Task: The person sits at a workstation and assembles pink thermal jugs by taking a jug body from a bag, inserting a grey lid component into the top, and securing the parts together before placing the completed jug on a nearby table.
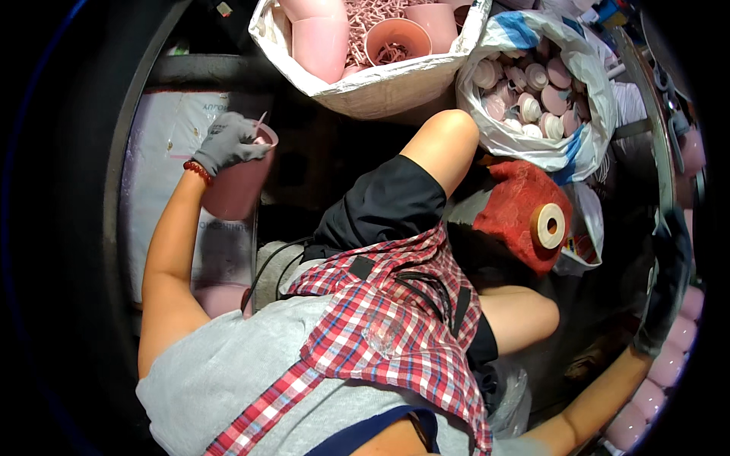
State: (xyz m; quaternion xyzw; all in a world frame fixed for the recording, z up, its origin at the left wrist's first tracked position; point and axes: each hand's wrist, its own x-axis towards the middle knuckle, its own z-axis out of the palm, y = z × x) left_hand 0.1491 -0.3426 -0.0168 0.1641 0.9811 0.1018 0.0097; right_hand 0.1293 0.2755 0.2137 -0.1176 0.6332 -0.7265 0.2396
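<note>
My left hand [228, 144], in a grey glove, is closed on the rim of a pink plastic cup [234, 191]. The cup hangs mouth up over a flat wrapped stack [163, 163]. A thin pale pink strip sticks up by the fingertips; whether the hand pinches it too, I cannot tell. At the far right my right hand [668, 266], in a dark glove, reaches out beside a rail. It is near a row of glossy pink pieces [669, 361]. Its fingers are dark and bent by the lens, so their grip is hidden.
A large white sack [403, 95] ahead holds pink cups and many small pink scraps. Right of it, a white and blue bag [487, 125] is full of round pink and white pieces. A red cloth-like bundle [509, 201] with a cream ring [542, 215] lies by my knees.
</note>
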